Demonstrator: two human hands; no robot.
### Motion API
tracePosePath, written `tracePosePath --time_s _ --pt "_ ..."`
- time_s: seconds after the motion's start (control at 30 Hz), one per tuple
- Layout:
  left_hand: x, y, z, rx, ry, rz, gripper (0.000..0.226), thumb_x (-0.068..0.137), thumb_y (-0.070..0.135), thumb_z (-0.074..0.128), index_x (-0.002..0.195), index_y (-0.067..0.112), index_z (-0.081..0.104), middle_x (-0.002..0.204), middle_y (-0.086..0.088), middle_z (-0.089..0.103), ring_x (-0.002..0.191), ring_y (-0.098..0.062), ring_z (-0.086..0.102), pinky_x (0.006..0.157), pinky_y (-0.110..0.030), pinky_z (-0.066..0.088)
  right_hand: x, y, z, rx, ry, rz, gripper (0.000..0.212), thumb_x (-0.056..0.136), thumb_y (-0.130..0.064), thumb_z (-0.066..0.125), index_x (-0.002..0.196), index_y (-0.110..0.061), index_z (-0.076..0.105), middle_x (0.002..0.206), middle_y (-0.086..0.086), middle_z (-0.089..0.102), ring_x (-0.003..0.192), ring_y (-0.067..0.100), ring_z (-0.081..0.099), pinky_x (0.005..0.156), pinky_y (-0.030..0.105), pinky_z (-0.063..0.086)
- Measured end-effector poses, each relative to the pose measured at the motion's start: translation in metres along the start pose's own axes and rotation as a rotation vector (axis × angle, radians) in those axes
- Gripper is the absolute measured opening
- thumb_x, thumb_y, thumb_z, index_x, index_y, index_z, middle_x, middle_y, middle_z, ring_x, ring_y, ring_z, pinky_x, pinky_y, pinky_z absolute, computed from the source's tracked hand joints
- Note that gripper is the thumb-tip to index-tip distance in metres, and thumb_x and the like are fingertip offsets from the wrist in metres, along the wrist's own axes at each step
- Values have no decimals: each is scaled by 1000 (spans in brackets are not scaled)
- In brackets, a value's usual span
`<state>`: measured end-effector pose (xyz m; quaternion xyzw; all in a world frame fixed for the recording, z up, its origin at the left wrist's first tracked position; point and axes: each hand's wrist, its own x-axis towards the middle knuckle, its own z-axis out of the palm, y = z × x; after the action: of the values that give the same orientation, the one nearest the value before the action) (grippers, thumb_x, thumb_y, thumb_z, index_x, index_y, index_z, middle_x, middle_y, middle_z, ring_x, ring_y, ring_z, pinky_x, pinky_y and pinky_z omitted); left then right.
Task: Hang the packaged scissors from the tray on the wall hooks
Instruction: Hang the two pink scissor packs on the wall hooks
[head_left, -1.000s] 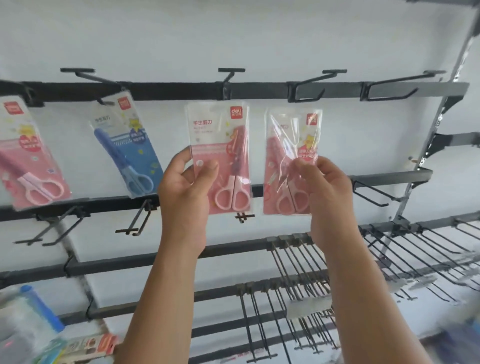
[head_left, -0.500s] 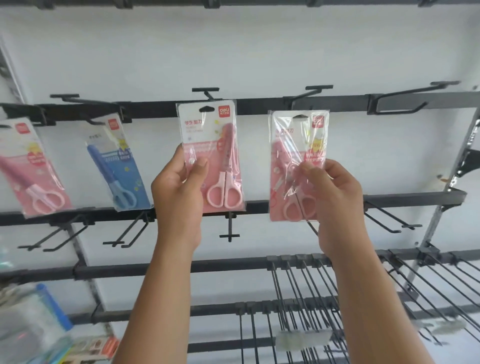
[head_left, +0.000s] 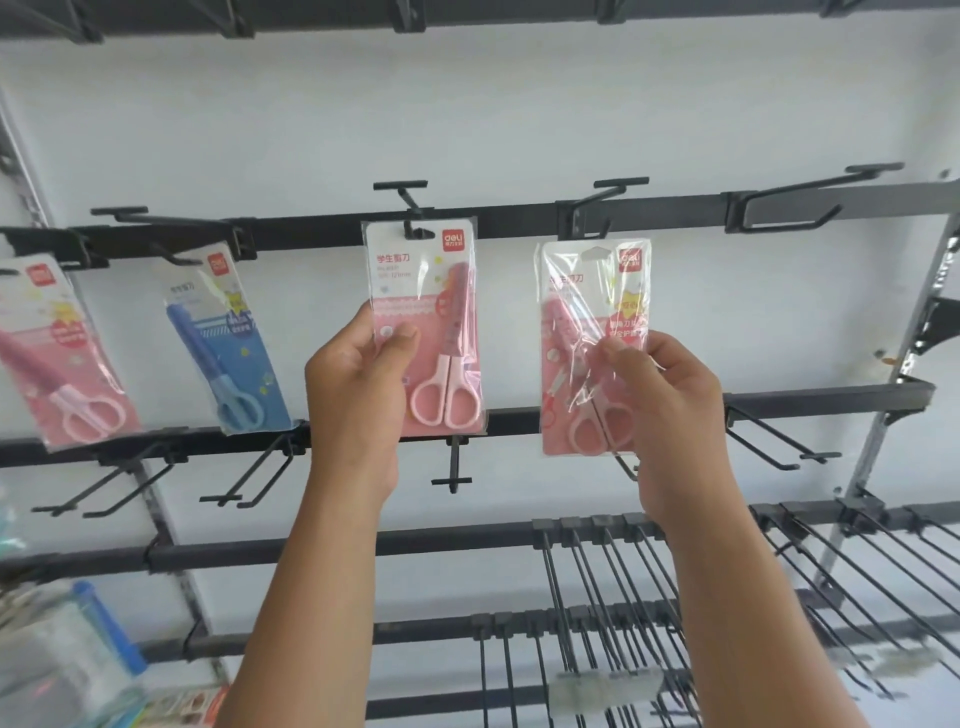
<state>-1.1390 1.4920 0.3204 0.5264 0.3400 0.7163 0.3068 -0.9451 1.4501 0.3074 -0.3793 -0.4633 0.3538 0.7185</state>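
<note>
- Left hand (head_left: 358, 384) pinching pink scissors pack (head_left: 423, 332), hang-hole over centre hook (head_left: 410, 208).
- Right hand (head_left: 660, 395) clamped on second pink pack (head_left: 592, 332), just below next hook (head_left: 602, 208).

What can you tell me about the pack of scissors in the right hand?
The right-hand scissors pack is a pink and white card in shiny, crinkly clear plastic, holding pink-handled scissors with handles down. A red logo sits at its top corner beside a hang hole. It is upright, just below a black hook, not yet hung. Only the right hand pinches it.
</note>
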Motion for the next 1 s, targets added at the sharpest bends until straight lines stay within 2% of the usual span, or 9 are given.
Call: tracePosePath --time_s 0.13,0.23,0.33,0.43,0.57,0.67,0.8,0.9,1.0 --pt "0 -19 2 49 38 -31 27 100 14 52 99 30 73 86 16 77 77 -1 68 69 -15 53 2 -3 -2 7 14 -9 12 97 -16 61 93 -6 66 68 1 70 57 21 68 46 27 53" --pt "2 -28 3 95 48 -53 23 102 20 49 108 19 71 85 14 72 70 4 61 63 -9 46 6 -7 -2 -3 27 -33 18 96 -16 61 97 1 66 71 6 68 62 26 66 47 28 53" --pt "5 -31 2 132 62 -55 25 103 25 48 114 18 69 97 10 73 77 4 66 65 -9 47 14 -12 -2 -6 51 -54 23 93 -17 62 98 6 64 77 14 65 65 30 64 52 35 52" --pt "7 -30 2 148 94 -59 24 103 27 49 116 20 68 101 9 73 84 -1 67 63 -8 47 21 -17 -2 -21 79 -46 24 93 -15 61 96 9 64 74 15 60 61 26 59 46 29 49" --pt "6 -27 0 175 109 -29 20 101 24 49 102 34 67 104 11 73 96 -9 69 76 -22 51 27 -19 -3 -52 69 -5 24 93 -15 61 94 9 65 71 14 59 54 23 60 42 27 52" --pt "7 -27 0 207 108 -29 18 101 24 49 105 30 66 105 8 73 98 -13 69 77 -26 51 30 -20 -5 -79 58 7 23 91 -12 61 92 10 62 72 16 58 58 27 57 42 28 51" --pt "7 -28 2 207 109 -56 20 102 26 49 111 21 65 106 4 73 96 -15 69 74 -24 49 30 -16 -9 -159 20 25 19 93 -16 60 86 0 67 62 3 67 53 22 64 44 25 51" --pt "6 -29 4 215 110 -65 24 102 28 49 116 17 65 106 3 73 94 -14 68 71 -22 47 29 -11 -12 -163 9 50 19 96 -18 59 90 -2 68 59 -5 70 49 11 68 44 23 53" --pt "4 -30 5 218 118 -70 23 102 28 50 115 18 66 105 4 72 92 -12 67 71 -23 47 34 -7 -12 -160 22 63 18 97 -20 59 92 -6 68 59 -6 71 49 10 69 44 23 54"
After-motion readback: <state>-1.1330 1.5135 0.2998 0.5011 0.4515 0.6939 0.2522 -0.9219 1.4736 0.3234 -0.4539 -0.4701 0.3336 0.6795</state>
